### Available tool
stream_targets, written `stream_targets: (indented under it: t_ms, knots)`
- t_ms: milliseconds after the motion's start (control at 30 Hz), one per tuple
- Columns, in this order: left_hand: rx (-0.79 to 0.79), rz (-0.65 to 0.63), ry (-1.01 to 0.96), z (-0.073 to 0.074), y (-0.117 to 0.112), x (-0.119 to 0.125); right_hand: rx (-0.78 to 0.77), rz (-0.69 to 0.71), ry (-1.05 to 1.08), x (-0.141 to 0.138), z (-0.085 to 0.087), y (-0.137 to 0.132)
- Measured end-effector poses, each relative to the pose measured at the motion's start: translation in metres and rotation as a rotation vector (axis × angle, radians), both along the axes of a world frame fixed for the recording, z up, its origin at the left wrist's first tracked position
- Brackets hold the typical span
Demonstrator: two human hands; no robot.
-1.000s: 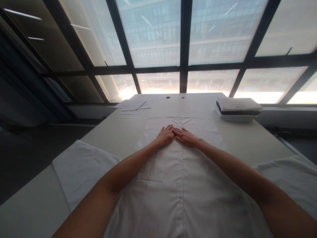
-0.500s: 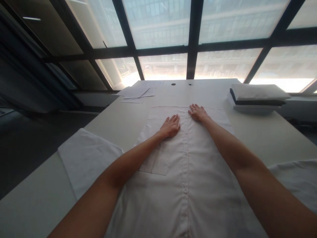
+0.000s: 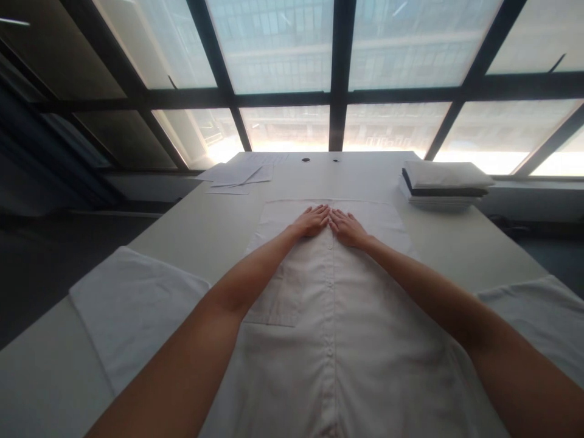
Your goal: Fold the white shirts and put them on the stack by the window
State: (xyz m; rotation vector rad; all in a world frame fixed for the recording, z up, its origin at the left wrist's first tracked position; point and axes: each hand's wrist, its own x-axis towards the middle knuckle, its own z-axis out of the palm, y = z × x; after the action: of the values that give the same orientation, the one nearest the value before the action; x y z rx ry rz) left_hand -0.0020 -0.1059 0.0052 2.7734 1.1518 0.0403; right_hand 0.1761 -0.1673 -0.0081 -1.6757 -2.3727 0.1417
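A white buttoned shirt [image 3: 374, 340] lies spread out on the table, its button placket running down the middle and its hem at the far end. My left hand [image 3: 312, 220] rests flat on the cloth just left of the placket, near that hem. Against its fingertips, on the other side of the placket, my right hand [image 3: 347, 227] also lies flat with fingers stretched. Neither hand grips the fabric. One sleeve [image 3: 141, 304] reaches out to the left and another sleeve [image 3: 538, 316] to the right, partly behind my arm. A pocket [image 3: 274, 304] shows beside my left forearm.
The white table [image 3: 219, 225] extends to a row of dark-framed windows [image 3: 278, 128]. Loose paper sheets [image 3: 241, 174] lie at its far left. A stack of folded garments [image 3: 444, 182], white with a dark layer, sits at the far right.
My left hand has slid away from me up to the placket. My right hand has drawn back slightly from the hem, so the two now meet. The view has turned a little right.
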Motion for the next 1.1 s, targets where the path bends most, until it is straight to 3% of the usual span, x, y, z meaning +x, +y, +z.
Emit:
stream_targets:
  t_ms: [133, 233, 333, 400, 500, 567, 667, 767, 867, 1000, 1100]
  knots:
    - [0.001, 0.178, 0.026, 0.0, 0.019, -0.022, -0.054, -0.173, -0.047, 0.05, -0.001, 0.012]
    - [0.0, 0.338, 0.063, 0.006, 0.031, -0.06, -0.054, -0.383, -0.05, 0.102, 0.002, 0.018]
    - [0.009, 0.453, 0.09, 0.017, 0.035, -0.099, -0.031, -0.461, -0.041, 0.135, 0.007, 0.013]
    - [0.038, 0.481, 0.088, 0.025, 0.029, -0.111, 0.008, -0.48, -0.037, 0.134, 0.011, 0.005]
    - [0.107, 0.416, 0.069, 0.028, 0.0, -0.1, 0.083, -0.464, -0.028, 0.098, 0.016, -0.012]
    - [0.137, 0.272, 0.046, 0.022, -0.033, -0.08, 0.106, -0.395, -0.019, 0.057, 0.015, -0.03]
    - [0.106, 0.058, 0.018, 0.004, -0.085, -0.05, 0.078, -0.158, 0.003, -0.002, 0.008, -0.065]
    - [0.065, 0.007, 0.021, -0.007, -0.115, -0.043, 0.036, -0.04, 0.001, -0.027, -0.002, -0.093]
    - [0.056, 0.141, 0.054, -0.005, -0.113, -0.068, 0.026, -0.1, -0.033, -0.005, -0.007, -0.099]
    - [0.058, 0.363, 0.094, 0.007, -0.09, -0.122, 0.005, -0.32, -0.09, 0.061, -0.007, -0.087]
    - [0.051, 0.462, 0.128, 0.013, -0.079, -0.15, -0.006, -0.396, -0.11, 0.095, -0.005, -0.082]
